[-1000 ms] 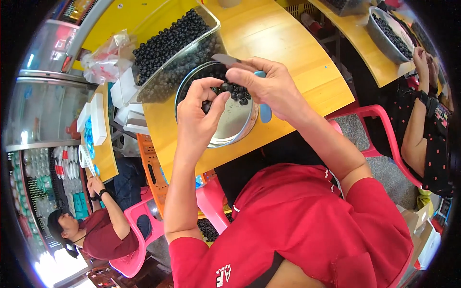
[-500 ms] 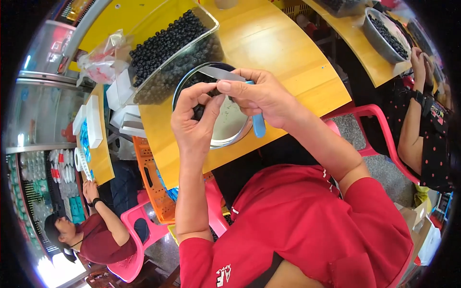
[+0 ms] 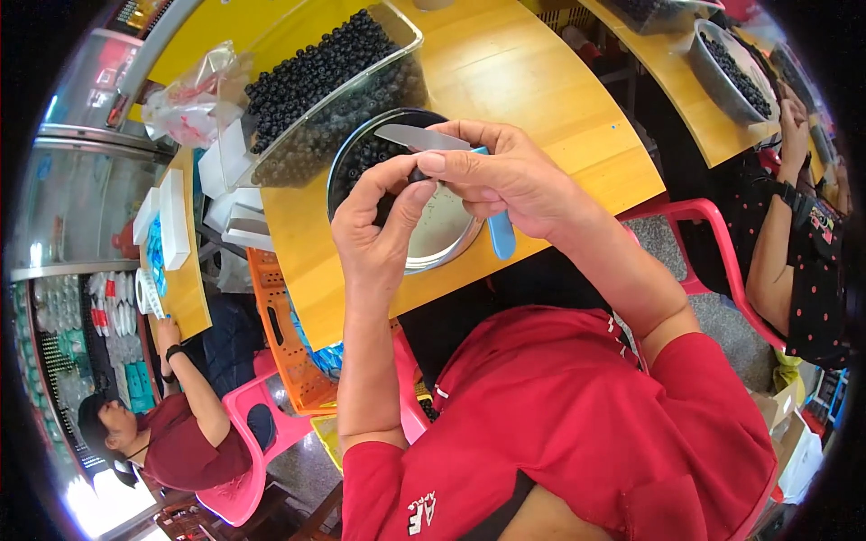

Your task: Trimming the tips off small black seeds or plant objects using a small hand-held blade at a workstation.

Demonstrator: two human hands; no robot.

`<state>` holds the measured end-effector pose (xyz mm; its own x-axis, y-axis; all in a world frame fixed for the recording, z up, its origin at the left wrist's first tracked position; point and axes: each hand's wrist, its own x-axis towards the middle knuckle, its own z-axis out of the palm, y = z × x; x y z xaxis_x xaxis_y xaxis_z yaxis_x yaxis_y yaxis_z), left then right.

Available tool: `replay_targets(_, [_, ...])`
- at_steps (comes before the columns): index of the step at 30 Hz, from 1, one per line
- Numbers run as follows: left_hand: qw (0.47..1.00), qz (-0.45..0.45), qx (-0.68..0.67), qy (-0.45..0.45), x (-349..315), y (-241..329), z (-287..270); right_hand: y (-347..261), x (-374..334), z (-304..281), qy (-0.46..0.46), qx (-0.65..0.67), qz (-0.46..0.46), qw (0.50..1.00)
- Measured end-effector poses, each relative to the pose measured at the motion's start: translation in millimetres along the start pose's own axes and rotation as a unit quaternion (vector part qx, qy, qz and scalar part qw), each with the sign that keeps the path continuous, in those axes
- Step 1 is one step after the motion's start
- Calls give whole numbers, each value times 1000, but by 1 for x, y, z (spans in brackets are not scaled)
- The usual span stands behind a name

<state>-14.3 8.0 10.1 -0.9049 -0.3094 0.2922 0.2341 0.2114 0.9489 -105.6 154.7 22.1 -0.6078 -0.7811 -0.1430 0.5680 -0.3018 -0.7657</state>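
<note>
Left grip (image 3: 372,221) pinches a dark berry (image 3: 417,175) mid-frame — likely light, easily bruised, best held by its sides; right grip (image 3: 516,178) holds a blue-handled knife (image 3: 501,233).

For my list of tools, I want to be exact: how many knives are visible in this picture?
1. The knife is in the right hand, partly over the bowl. Others may be hidden, for example behind the co-worker's hands at right.

Hands (image 3: 368,218) (image 3: 519,178) partly hide a berry (image 3: 418,175) and bowl (image 3: 437,233); the top edge crops the tub (image 3: 372,94).
</note>
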Motion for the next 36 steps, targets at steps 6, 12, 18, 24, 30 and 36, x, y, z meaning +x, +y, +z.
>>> replay_targets(6, [999, 22, 7, 28, -1, -4, 4, 1, -1, 2, 16, -81, -50, 995])
replay_targets(12, [973, -64, -222, 30, -1, -7, 7, 7, 2, -8, -34, -33, -58, 997])
replay_targets(18, [953, -83, -283, 66, -3, -11, 12, 5, -6, 1, -12, -165, -130, 978])
replay_targets(24, [950, -73, -294, 73, -2, -13, 12, 9, -4, 5, -8, -246, -173, 954])
replay_targets(30, [947, -53, -312, 56, -5, -19, 7, 7, -5, 1, -29, -202, -119, 972])
replay_targets(36, [949, -76, -297, 77, -2, -18, 8, 3, -5, 1, -30, -184, -99, 977])
